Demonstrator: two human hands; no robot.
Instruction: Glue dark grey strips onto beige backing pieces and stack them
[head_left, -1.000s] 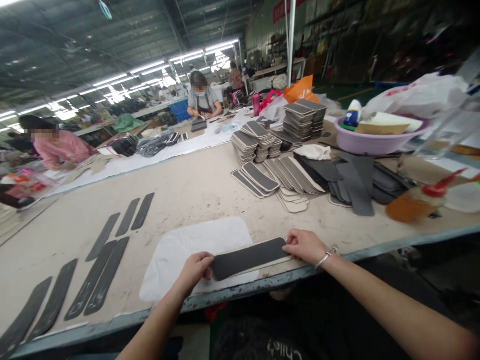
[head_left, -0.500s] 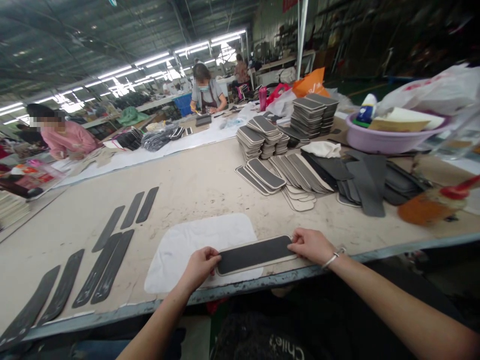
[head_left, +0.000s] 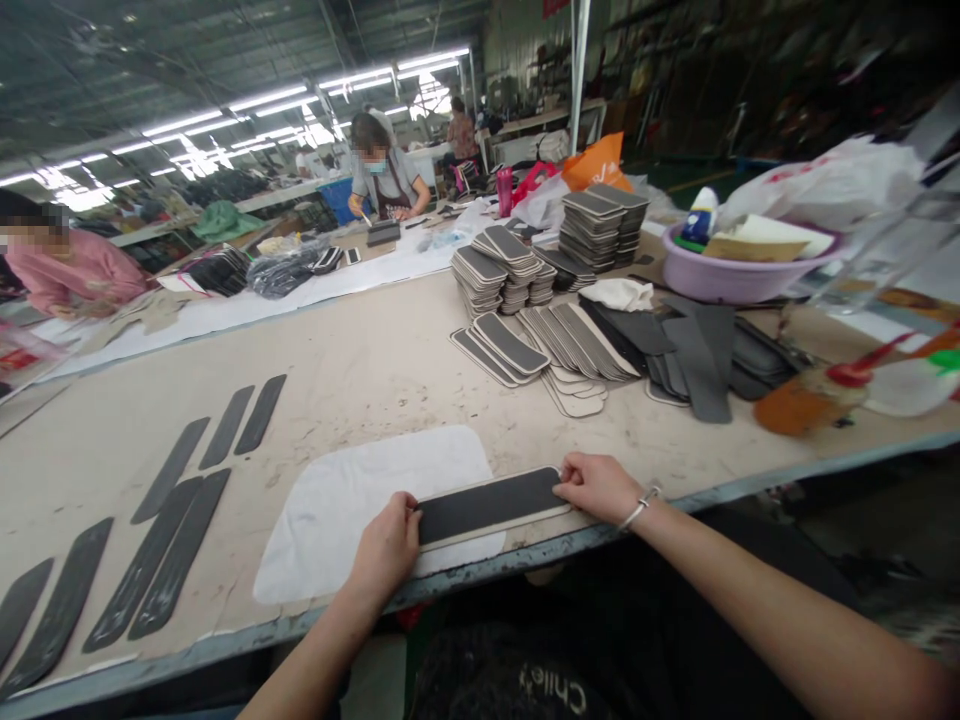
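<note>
Between my hands is a long dark grey panel (head_left: 491, 505) with a pale border and rounded corners, near the table's front edge. My left hand (head_left: 391, 540) pinches its left end, the fingers partly hidden behind the hand. At the other end, my right hand (head_left: 592, 487) grips the right corner between thumb and fingers; a bracelet circles that wrist. Beneath the panel, a white sheet (head_left: 337, 510) with rounded corners lies flat on the table. Several glossy dark strips (head_left: 180, 555) are laid out in slanted rows to the left.
Pale-edged panels lie fanned (head_left: 577, 345) and stacked (head_left: 600, 225) beyond my right hand. Near them are loose dark pieces (head_left: 701, 360), a purple basin (head_left: 720, 275) and an orange glue bottle (head_left: 802, 400). Co-workers (head_left: 382, 175) sit across the table.
The view has swung slightly right, so the table's contents appear shifted left. My left hand has turned a little at the panel's end; both hands still hold it.
</note>
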